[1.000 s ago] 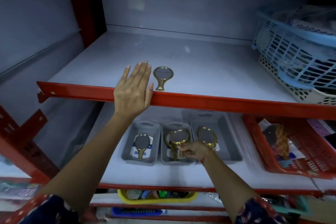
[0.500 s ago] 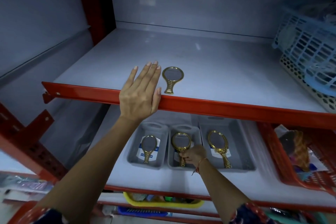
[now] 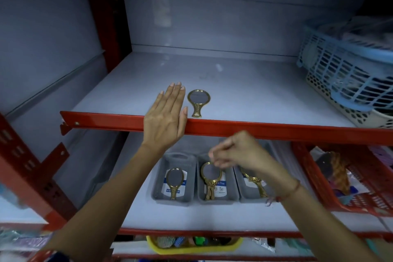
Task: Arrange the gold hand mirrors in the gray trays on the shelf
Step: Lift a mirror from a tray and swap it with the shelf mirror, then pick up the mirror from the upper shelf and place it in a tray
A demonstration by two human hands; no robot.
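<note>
Three gray trays stand side by side on the lower shelf: the left tray (image 3: 158,178) holds one gold hand mirror (image 3: 174,181), the middle tray (image 3: 229,195) holds gold mirrors (image 3: 210,178) stacked together, and the right tray (image 3: 244,189) holds a mirror (image 3: 256,183) partly hidden by my right wrist. One more gold mirror (image 3: 198,102) lies flat on the upper shelf near its red front edge. My left hand (image 3: 164,119) rests flat on that edge, just left of this mirror. My right hand (image 3: 236,151) hovers above the middle tray, fingers loosely curled, holding nothing.
A blue mesh basket (image 3: 344,70) sits in a white perforated basket (image 3: 340,102) at the upper shelf's right end. A red basket (image 3: 314,176) with goods stands right of the trays. A yellow tray (image 3: 191,247) shows on the shelf below.
My right hand has let go of the mirror handle in the middle tray and risen up above it. My left hand has stayed on the shelf edge.
</note>
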